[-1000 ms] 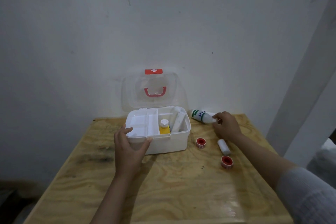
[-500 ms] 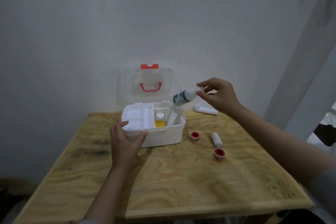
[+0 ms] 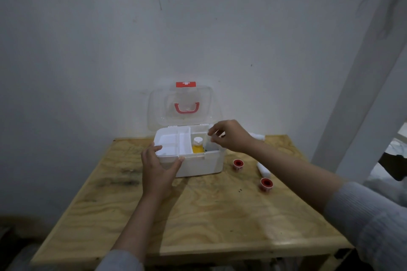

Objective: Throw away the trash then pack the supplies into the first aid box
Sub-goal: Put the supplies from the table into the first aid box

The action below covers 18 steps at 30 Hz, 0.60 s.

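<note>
The white first aid box [image 3: 199,165] stands open at the back of the wooden table [image 3: 209,215], its clear lid [image 3: 160,108] with a red handle upright. My left hand [image 3: 157,171] grips the box's front-left corner. A yellow bottle with a white cap [image 3: 197,146] stands in the middle compartment. My right hand [image 3: 231,136] hovers over the right compartment with its fingers apart. The white, green-labelled bottle [image 3: 211,146] sits inside just below those fingertips, mostly hidden.
Two red-cored tape rolls [image 3: 237,164] [image 3: 266,183] and a white roll [image 3: 263,169] lie right of the box. A white tube [image 3: 257,136] lies behind my right wrist. The wall is right behind the box, and a white slanted post [image 3: 363,94] rises at the right.
My right hand picked the green-labelled bottle up from the table, carried it left over the box and lowered it into the right compartment. My left hand stayed on the box.
</note>
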{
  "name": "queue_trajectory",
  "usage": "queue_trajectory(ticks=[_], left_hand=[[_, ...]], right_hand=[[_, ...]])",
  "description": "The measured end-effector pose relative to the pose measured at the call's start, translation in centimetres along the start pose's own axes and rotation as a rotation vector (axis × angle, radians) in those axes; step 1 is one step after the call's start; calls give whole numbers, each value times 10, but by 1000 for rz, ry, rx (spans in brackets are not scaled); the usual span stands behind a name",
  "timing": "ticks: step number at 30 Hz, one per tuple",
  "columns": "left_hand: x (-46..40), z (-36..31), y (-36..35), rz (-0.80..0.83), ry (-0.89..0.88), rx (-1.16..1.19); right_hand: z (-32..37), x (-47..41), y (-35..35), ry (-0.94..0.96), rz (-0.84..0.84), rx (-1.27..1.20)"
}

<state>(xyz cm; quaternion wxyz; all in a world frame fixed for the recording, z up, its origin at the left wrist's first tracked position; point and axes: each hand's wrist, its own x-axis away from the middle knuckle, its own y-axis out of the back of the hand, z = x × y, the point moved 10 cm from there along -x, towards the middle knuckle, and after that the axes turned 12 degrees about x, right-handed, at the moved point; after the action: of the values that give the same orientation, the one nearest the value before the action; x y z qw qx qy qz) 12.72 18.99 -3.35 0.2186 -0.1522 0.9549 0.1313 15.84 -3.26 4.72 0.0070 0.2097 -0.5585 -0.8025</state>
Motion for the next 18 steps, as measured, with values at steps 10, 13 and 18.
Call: queue_trajectory(ticks=[10, 13, 18], left_hand=[[2, -5, 2, 8, -21, 27], [3, -6, 2, 7, -13, 31], [3, -5, 1, 2, 13, 26]], right_hand=[[-69, 92, 32, -288, -63, 75], [-86, 132, 15, -331, 27, 151], [-96, 173, -8, -364, -16, 115]])
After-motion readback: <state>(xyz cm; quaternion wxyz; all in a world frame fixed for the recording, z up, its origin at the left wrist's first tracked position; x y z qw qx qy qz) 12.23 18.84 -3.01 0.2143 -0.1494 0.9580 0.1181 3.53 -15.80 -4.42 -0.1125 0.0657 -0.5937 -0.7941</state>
